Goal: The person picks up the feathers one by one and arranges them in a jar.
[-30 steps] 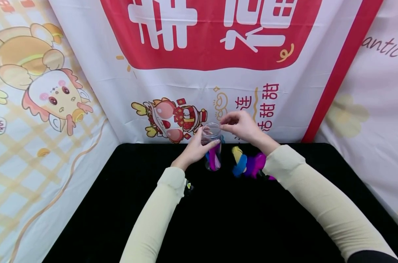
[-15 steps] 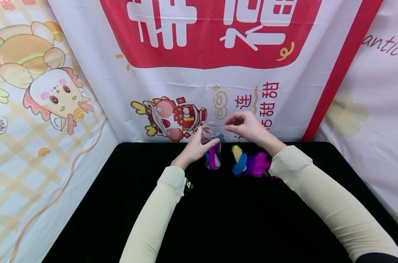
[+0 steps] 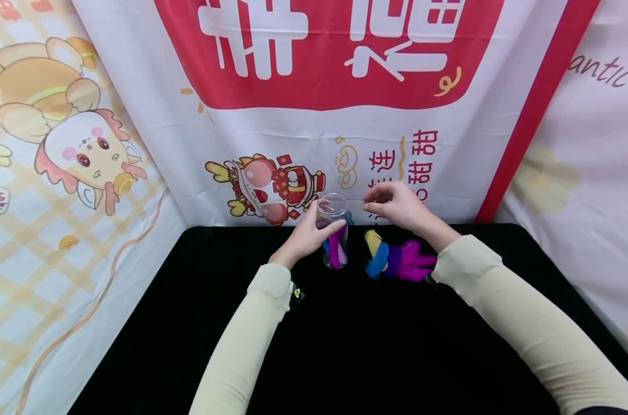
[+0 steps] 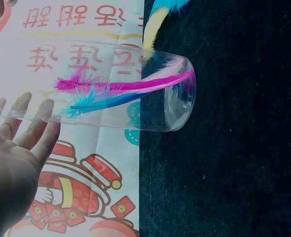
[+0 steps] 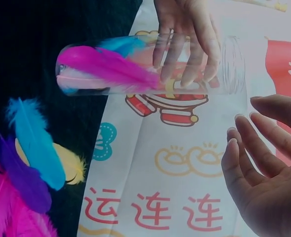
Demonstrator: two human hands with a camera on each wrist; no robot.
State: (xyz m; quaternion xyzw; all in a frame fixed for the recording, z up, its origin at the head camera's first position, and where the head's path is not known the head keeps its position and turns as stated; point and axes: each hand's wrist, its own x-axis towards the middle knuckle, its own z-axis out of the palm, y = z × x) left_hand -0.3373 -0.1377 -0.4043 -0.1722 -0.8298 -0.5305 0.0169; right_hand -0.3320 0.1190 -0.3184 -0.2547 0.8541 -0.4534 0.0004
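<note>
My left hand (image 3: 308, 233) grips a clear, open-mouthed jar (image 4: 180, 111) around its upper part. Inside lie a magenta feather (image 4: 130, 87), a blue feather (image 4: 113, 101) and a pale pink feather (image 5: 81, 81). The jar looks upright in the head view; whether its base touches the table cannot be told. To the right of the jar's mouth, my right hand (image 3: 397, 204) hangs in the air, apart from the glass. Its thumb and loosely bent fingers stand apart in the right wrist view, with nothing visible between them.
Right of the jar, loose feathers lie on the black table (image 3: 345, 346): a yellow one (image 3: 372, 241), a blue one (image 3: 378, 262), a purple one (image 3: 394, 259) and magenta ones (image 3: 413, 262). A printed white cloth (image 3: 210, 202) hangs behind the table.
My right hand has drawn away to the right from the jar's mouth, uncovering more of the magenta feathers on the table. The left hand and the jar have stayed in place.
</note>
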